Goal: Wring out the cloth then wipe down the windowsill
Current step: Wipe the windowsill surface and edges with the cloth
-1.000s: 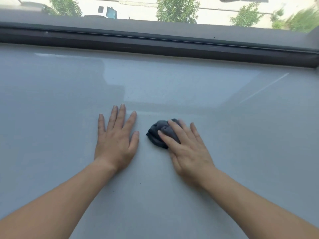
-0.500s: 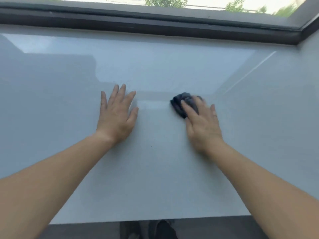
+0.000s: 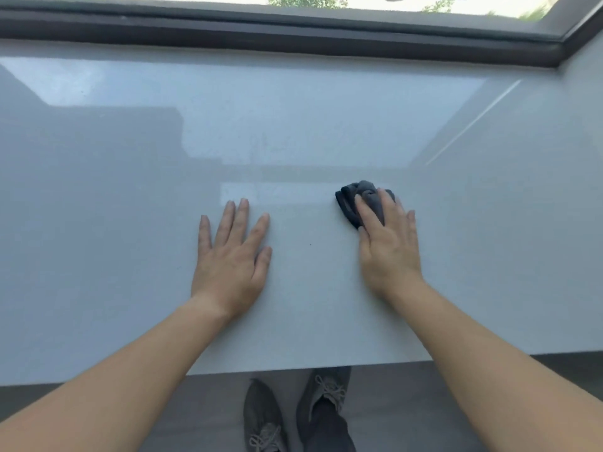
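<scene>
Pressing a bunched dark grey cloth [image 3: 350, 200] down onto the windowsill [image 3: 130, 223] with the right hand [image 3: 390, 249]: fingers straight, laid over the near right part of the wad, not curled round it, palm low behind it. With the far and left edges of the wad poking out past the fingertips. Cloth spot: right of centre on the sill, about mid-depth, well apart from the window frame [image 3: 293, 31] at the back and from the near edge.

Bracing with the left hand [image 3: 231, 256]: flat on bare sill, palm down, fingers straight and slightly spread, holding nothing. Well apart from the cloth, to its left and a bit nearer the body. Bare forearms in from both lower corners.

Pale glossy sill, window glare on it, with a brighter strip just beyond the left fingertips running toward the cloth. Dark frame along the top, turning a corner at upper right; green treetops [image 3: 303, 1] through the glass above.

Below the sill's near edge: dark floor [image 3: 408, 402], two grey lace-up shoes [image 3: 262, 412], right one further forward, dark trouser leg over it. Cannot tell wet or dry for the cloth.
</scene>
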Demonstrator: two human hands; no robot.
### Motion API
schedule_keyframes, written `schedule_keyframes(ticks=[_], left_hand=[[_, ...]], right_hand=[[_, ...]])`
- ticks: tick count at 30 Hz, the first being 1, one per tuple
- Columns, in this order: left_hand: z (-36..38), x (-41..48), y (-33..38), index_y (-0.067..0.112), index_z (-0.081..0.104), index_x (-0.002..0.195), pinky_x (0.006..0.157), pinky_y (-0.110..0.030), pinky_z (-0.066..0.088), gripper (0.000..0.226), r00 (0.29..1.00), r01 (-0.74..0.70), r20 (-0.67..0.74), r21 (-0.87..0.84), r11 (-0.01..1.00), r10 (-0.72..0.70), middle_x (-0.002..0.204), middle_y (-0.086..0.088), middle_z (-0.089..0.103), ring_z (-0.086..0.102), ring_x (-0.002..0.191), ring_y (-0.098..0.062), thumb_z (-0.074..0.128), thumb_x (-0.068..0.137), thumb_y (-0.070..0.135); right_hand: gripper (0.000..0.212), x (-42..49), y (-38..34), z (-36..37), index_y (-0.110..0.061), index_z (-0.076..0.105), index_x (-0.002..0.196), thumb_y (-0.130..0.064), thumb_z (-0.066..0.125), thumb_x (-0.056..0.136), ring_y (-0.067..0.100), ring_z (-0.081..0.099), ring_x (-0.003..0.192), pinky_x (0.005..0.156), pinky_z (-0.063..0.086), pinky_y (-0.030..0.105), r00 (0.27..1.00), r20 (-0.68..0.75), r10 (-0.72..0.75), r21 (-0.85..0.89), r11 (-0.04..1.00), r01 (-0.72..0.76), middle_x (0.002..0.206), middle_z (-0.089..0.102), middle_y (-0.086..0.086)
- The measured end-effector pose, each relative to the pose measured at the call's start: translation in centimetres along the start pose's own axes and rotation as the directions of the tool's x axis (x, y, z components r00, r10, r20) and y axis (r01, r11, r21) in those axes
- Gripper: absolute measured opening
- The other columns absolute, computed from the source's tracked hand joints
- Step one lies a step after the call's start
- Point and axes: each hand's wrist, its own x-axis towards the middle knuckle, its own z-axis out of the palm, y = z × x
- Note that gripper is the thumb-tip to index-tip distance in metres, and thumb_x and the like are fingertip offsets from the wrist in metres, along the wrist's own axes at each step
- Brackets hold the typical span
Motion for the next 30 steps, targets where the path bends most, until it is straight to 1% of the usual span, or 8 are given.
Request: schedule_keyframes(ticks=[2,9,12,15,21,23,27,30], left_hand=[[-0.2,0.0,0.0,0.031,0.01,0.157,0.119,-0.051,-0.014,0.063,1.0,-0.006,0.003,-0.005,1.0,0.006,0.166,-0.001,-0.01,-0.019,0.15,-0.016,0.012,0.096,0.048],[-0.4,-0.2,0.4,0.029,0.009,0.157,0.119,-0.051,-0.013,0.059,1.0,-0.005,-0.012,-0.001,1.0,0.005,0.166,-0.003,-0.009,-0.018,0.151,-0.017,0.017,0.101,0.045],[-0.4,-0.4,0.6,0.028,0.008,0.157,0.119,-0.052,-0.014,0.059,1.0,-0.004,-0.017,0.0,1.0,0.004,0.166,-0.003,-0.008,-0.017,0.151,-0.017,0.019,0.101,0.043],[-0.3,-0.5,0.9,0.026,0.014,0.156,0.119,-0.054,-0.014,0.057,0.999,-0.001,-0.049,-0.012,1.0,0.0,0.166,-0.005,-0.002,-0.011,0.152,-0.019,0.024,0.101,0.04],[-0.4,-0.6,3.2,0.016,0.037,0.148,0.121,-0.054,-0.002,0.059,0.98,-0.1,-0.182,-0.109,0.989,0.079,0.163,-0.011,0.02,0.012,0.152,-0.025,0.045,0.09,0.005],[-0.5,-0.3,4.6,0.015,0.038,0.147,0.122,-0.051,-0.001,0.062,0.978,-0.121,-0.188,-0.174,0.977,0.088,0.163,-0.011,0.021,0.013,0.152,-0.025,0.047,0.087,0.002],[-0.2,0.9,7.0,0.016,0.036,0.148,0.123,-0.044,-0.004,0.059,0.98,-0.128,-0.178,-0.237,0.963,0.087,0.163,-0.011,0.018,0.01,0.152,-0.023,0.048,0.091,0.01],[0.4,2.5,9.0,0.015,0.036,0.148,0.123,-0.042,-0.004,0.057,0.981,-0.131,-0.174,-0.249,0.959,0.089,0.164,-0.011,0.017,0.008,0.152,-0.023,0.047,0.092,0.015]], right_hand=[[0.059,-2.2,-1.9,0.7,-0.028,0.037,0.151,-0.014,0.051,0.095,0.029,0.007,0.152,0.123,0.004,0.052,0.999,-0.035,0.013,0.016,1.0,-0.013,0.164,0.017,0.004],[0.063,-12.2,-1.8,0.1,-0.031,0.041,0.148,-0.018,0.049,0.087,0.031,0.014,0.152,0.122,0.009,0.055,0.847,0.217,-0.486,-0.031,0.864,0.503,0.163,0.023,0.005],[0.059,-9.4,1.5,-0.9,-0.028,0.044,0.147,-0.014,0.051,0.09,0.033,0.019,0.15,0.12,0.014,0.06,0.974,0.066,-0.216,-0.044,0.975,0.219,0.161,0.026,0.007],[0.06,-10.3,-0.3,-0.3,-0.027,0.037,0.151,-0.012,0.051,0.094,0.034,0.01,0.151,0.122,0.009,0.055,0.999,-0.022,0.045,-0.001,0.999,-0.045,0.163,0.018,0.006],[0.062,-16.7,-1.0,0.0,-0.029,0.042,0.148,-0.017,0.05,0.087,0.034,0.016,0.151,0.122,0.012,0.056,0.898,0.163,-0.409,-0.009,0.909,0.416,0.162,0.025,0.007],[0.06,-14.7,2.4,-1.1,-0.027,0.044,0.146,-0.016,0.051,0.087,0.033,0.019,0.15,0.12,0.013,0.058,0.93,0.132,-0.342,-0.047,0.935,0.351,0.161,0.027,0.008],[0.056,-9.9,7.4,-3.1,-0.026,0.037,0.151,-0.02,0.042,0.095,0.032,0.012,0.151,0.121,0.01,0.057,0.993,-0.028,0.112,-0.034,0.993,-0.113,0.162,0.019,0.008],[0.057,-11.0,5.8,-2.1,-0.024,0.035,0.152,-0.02,0.045,0.096,0.034,0.008,0.152,0.122,0.009,0.055,0.999,-0.026,0.037,-0.046,0.998,-0.038,0.164,0.015,0.008]])
